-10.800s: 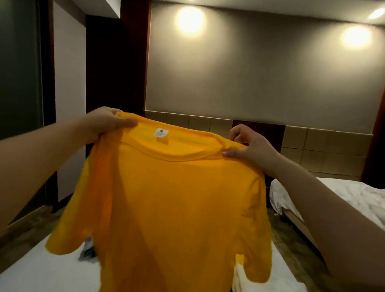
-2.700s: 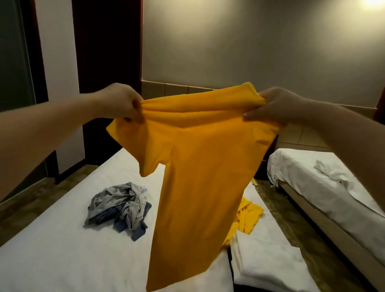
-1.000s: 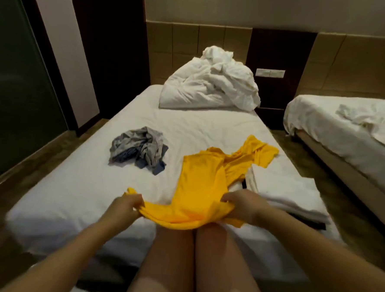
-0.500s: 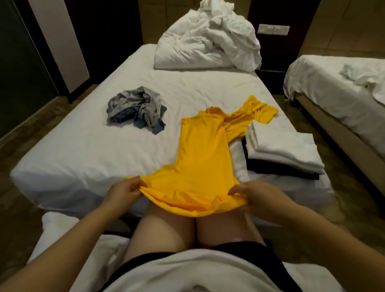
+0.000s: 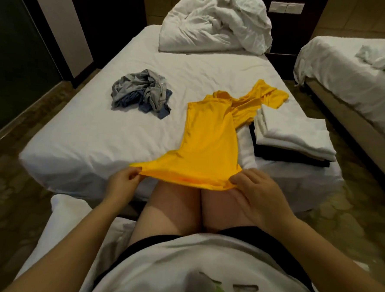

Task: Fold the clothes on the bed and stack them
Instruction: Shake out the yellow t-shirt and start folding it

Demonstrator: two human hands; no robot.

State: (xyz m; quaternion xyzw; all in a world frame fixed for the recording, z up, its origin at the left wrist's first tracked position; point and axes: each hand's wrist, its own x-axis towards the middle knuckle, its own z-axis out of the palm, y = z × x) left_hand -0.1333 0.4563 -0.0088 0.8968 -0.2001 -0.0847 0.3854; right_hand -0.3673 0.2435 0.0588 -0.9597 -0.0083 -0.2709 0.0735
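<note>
A yellow T-shirt, folded lengthwise, lies on the white bed with its sleeves bunched at the far end. Its hem hangs over the bed's near edge above my knees. My left hand pinches the hem's left corner. My right hand grips the hem's right corner. A crumpled grey and blue pile of clothes sits to the left on the bed. A stack of folded white and dark clothes lies at the right edge, next to the shirt.
A rumpled white duvet is heaped at the head of the bed. A second bed stands to the right across a narrow floor gap. A dark glass wall runs along the left. I sit facing the bed's foot.
The shirt came down from the air and now lies along the bed. Over the last half second my hands kept hold of the hem and drew it slightly toward me.
</note>
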